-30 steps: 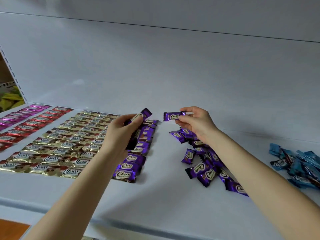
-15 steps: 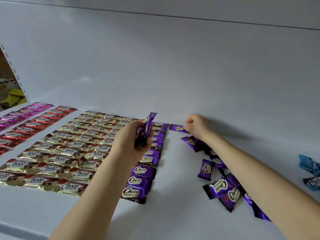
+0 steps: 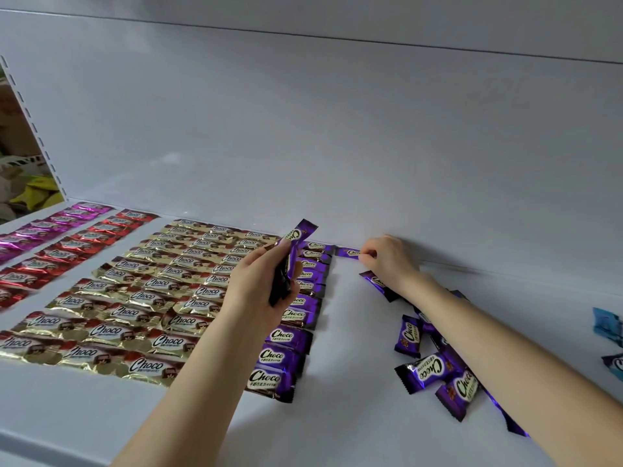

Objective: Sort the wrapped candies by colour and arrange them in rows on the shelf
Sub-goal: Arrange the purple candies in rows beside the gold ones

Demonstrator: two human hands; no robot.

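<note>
My left hand grips a small bunch of purple candies above the purple row, which runs front to back on the white shelf. My right hand pinches a single purple candy lying flat at the shelf's back wall, just right of the purple row's far end. A loose pile of purple candies lies under and beside my right forearm.
Left of the purple row lie gold rows, a red row and a magenta row. Loose blue candies sit at the right edge. A slotted upright bounds the shelf on the left.
My right hand carried the single purple candy from mid-air back and down to the shelf at the back wall. My left hand stayed over the purple row with its bunch.
</note>
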